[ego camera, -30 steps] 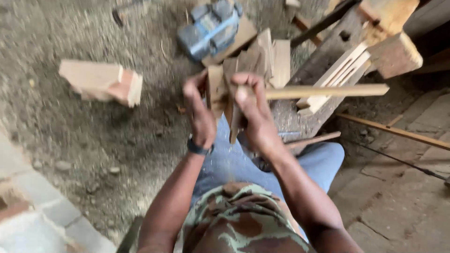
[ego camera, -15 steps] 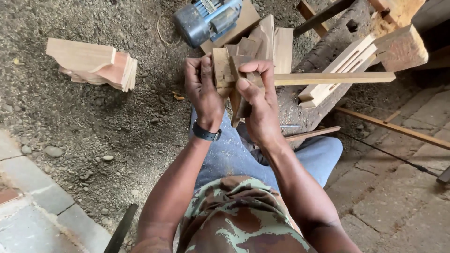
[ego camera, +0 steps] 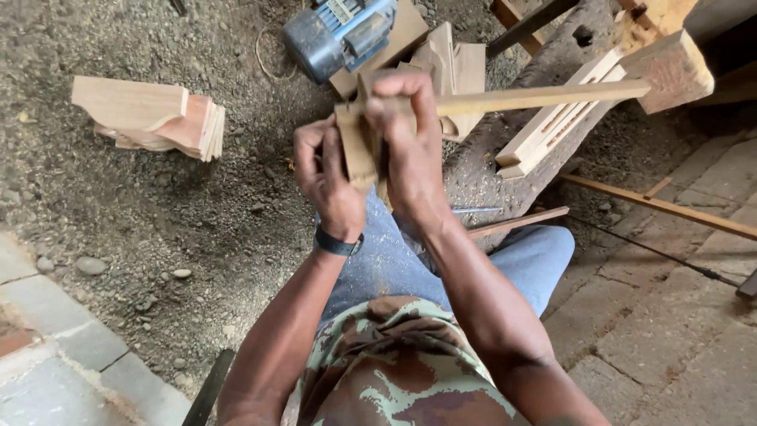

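My left hand (ego camera: 327, 177) grips a small flat wooden piece (ego camera: 355, 146), held upright in front of me. My right hand (ego camera: 406, 146) is closed around a long thin wooden stick (ego camera: 544, 96) that runs out to the right, and it presses against the same wooden piece. Both hands are close together above my knees, over gravelly ground. A dark watch sits on my left wrist.
A stack of cut wooden pieces (ego camera: 154, 118) lies on the ground to the left. A blue power tool (ego camera: 335, 35) rests above my hands beside more wooden pieces (ego camera: 457, 67). A slotted board (ego camera: 552, 126) and a block (ego camera: 670, 67) lie right; paving stones (ego camera: 678, 331) lower right.
My hands have stayed together on the wooden piece and stick. The view has shifted, so the stack and the tool sit a little lower and further right in frame.
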